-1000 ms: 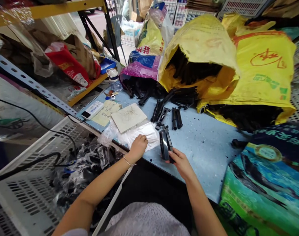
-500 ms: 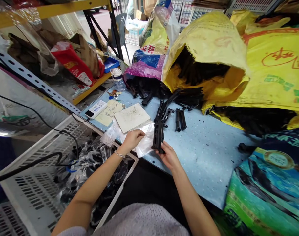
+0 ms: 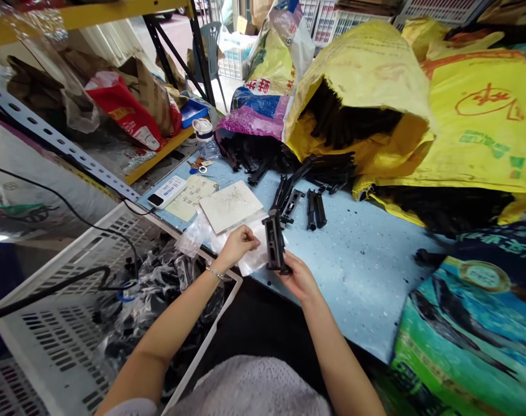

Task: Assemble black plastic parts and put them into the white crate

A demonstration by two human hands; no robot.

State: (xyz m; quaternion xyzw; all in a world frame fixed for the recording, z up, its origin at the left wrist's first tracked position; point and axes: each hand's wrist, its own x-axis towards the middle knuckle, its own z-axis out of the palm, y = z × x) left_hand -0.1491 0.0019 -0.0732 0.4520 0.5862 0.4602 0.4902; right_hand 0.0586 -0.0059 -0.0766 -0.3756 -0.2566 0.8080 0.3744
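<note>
A pale blue speckled worktable [image 3: 366, 254] fills the middle of the view. To its left stands a yellow steel shelving rack [image 3: 115, 11] with black diagonal braces [image 3: 176, 52], and a perforated grey metal rail [image 3: 63, 147] slants beneath it. A white slotted plastic crate [image 3: 41, 323] sits low beside the table. Farther back, a grey plastic chair [image 3: 213, 40] stands on a light pinkish floor [image 3: 176, 26], with white lattice baskets [image 3: 327, 20] stacked behind.

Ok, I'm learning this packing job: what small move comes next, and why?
Probably slide the black plastic parts held by the right hand into the clear bag: the left hand pinches the bag's edge right beside them.
</note>
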